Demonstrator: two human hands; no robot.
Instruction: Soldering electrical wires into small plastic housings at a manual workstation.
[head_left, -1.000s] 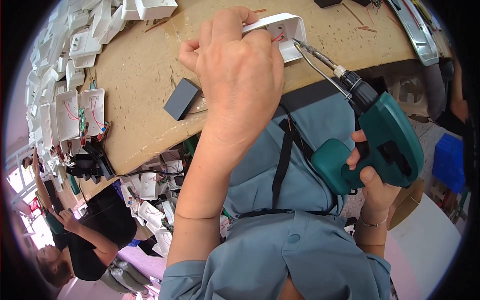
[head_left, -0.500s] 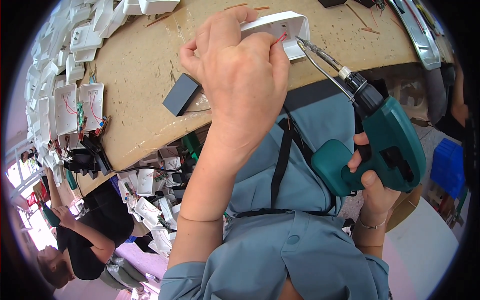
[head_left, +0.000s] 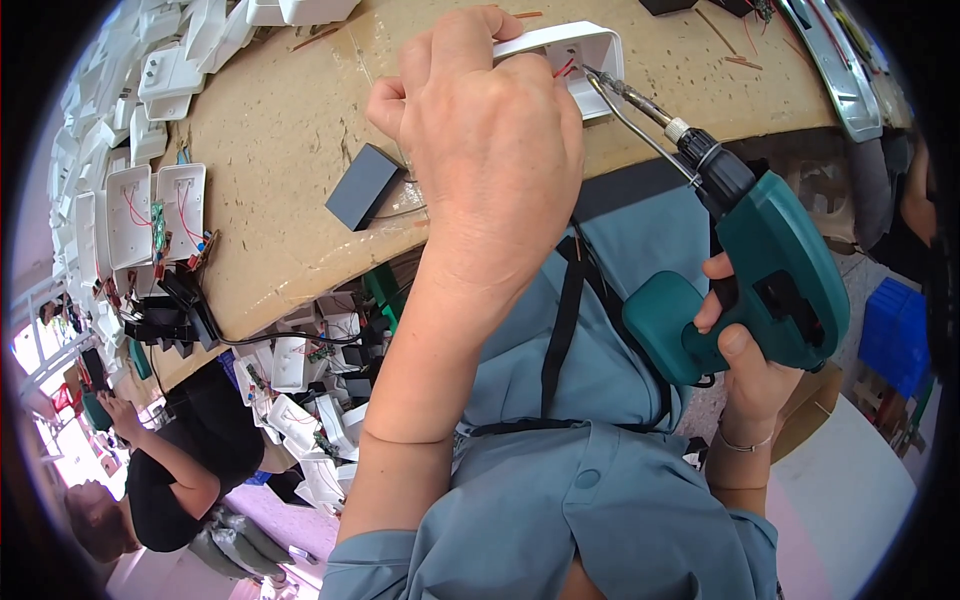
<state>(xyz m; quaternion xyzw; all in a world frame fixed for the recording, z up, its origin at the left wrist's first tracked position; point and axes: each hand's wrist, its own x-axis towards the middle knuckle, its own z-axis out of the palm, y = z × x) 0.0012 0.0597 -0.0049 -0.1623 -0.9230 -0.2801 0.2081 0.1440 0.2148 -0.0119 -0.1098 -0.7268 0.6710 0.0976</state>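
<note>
My left hand (head_left: 490, 150) reaches over the bench with its fingers closed on a white plastic casing (head_left: 602, 97). Short red wires (head_left: 565, 69) stick out beside its fingertips, inside the casing; whether the fingers pinch the wires I cannot tell. My right hand (head_left: 752, 375) grips a green soldering gun (head_left: 785, 255), thumb and fingers wrapped round its handle. The gun's iron tip and the bent metal tube beside it point into the casing, close to the wires. A small black box (head_left: 365, 187) lies left of my left wrist.
White casings (head_left: 170, 75) are heaped along the left of the bench (head_left: 290, 130). Open casings with wires and green boards (head_left: 130, 215) stand nearer. More parts (head_left: 295, 365) sit below the edge. A metal tray (head_left: 835, 70) lies at right. Another person (head_left: 170, 480) works at lower left.
The soldering gun has shifted slightly up and left, its tip now further into the casing by the red wires. My left hand has moved slightly. The other person's arm has shifted.
</note>
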